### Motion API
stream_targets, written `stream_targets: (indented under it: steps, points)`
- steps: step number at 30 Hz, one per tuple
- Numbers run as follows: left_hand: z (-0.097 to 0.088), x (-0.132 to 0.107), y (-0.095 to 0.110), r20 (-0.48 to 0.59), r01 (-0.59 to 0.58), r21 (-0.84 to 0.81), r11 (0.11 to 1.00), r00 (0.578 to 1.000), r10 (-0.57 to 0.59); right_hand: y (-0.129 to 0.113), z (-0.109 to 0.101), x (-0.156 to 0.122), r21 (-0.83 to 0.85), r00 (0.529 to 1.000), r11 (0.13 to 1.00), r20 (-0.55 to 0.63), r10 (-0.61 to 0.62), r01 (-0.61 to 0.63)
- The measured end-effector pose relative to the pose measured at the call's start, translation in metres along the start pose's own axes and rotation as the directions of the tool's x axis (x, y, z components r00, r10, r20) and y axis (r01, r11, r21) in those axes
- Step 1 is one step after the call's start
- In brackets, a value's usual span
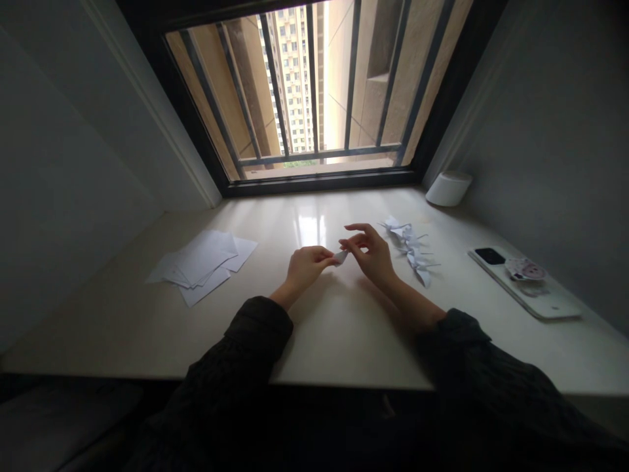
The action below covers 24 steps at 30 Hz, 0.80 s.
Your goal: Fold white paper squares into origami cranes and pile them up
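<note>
Between my two hands, above the middle of the pale sill, is a small folded piece of white paper [340,257]. My left hand [308,265] pinches its left side between thumb and fingers. With thumb and index finger, my right hand [369,252] grips the paper's upper right corner, its other fingers raised. Just right of that hand, several folded paper cranes [410,246] lie in a row, close together. Off to the left is a loose, fanned stack of white paper sheets [206,259]. The underside of the folded paper is hidden.
A white phone [545,301] with a round grip on its back lies at the right. A white slant-topped cylinder [448,189] stands in the back right corner. Behind the sill [324,354] is a dark-framed window [319,185] with bars. Walls close both sides.
</note>
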<state>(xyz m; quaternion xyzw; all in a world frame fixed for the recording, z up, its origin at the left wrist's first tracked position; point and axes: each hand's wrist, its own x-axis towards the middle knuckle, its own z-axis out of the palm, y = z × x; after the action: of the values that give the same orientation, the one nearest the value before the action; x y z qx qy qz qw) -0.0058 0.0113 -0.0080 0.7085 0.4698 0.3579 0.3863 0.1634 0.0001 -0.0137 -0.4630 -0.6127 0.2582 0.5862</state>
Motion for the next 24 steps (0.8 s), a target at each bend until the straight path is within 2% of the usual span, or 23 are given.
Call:
stream_targets:
  steps: [3, 5, 8, 11, 17, 24]
  points:
    - [0.0038, -0.0005, 0.0002, 0.055, 0.046, -0.106, 0.993, 0.998, -0.040, 0.0027, 0.0006, 0.0026, 0.102, 0.998, 0.993, -0.030, 0.062, -0.058]
    - [0.0047, 0.0000, 0.0018, 0.060, 0.097, -0.187, 0.978, 0.994, -0.087, 0.0035, 0.0001, 0.0042, 0.115, 0.994, 0.989, -0.059, 0.096, -0.089]
    - [0.0031, 0.0022, 0.0039, 0.002, 0.138, -0.306, 0.942, 0.990, -0.144, 0.0028, -0.0006, 0.0049, 0.031, 0.992, 0.994, -0.070, 0.103, -0.101]
    - [0.0011, 0.0041, 0.0037, -0.067, 0.119, -0.379, 0.918, 0.986, -0.155, 0.0004, 0.0002, 0.0032, -0.040, 0.997, 0.997, -0.041, 0.059, -0.060]
    - [0.0042, 0.0025, 0.0019, -0.004, 0.080, -0.367, 0.927, 0.996, -0.087, -0.0042, 0.0018, 0.0004, -0.062, 1.000, 0.998, 0.001, -0.022, 0.022]
    - [0.0049, 0.0021, 0.0029, 0.005, 0.103, -0.356, 0.929, 0.994, -0.108, -0.0059, 0.0016, 0.0000, -0.080, 0.998, 0.995, 0.005, -0.062, 0.062]
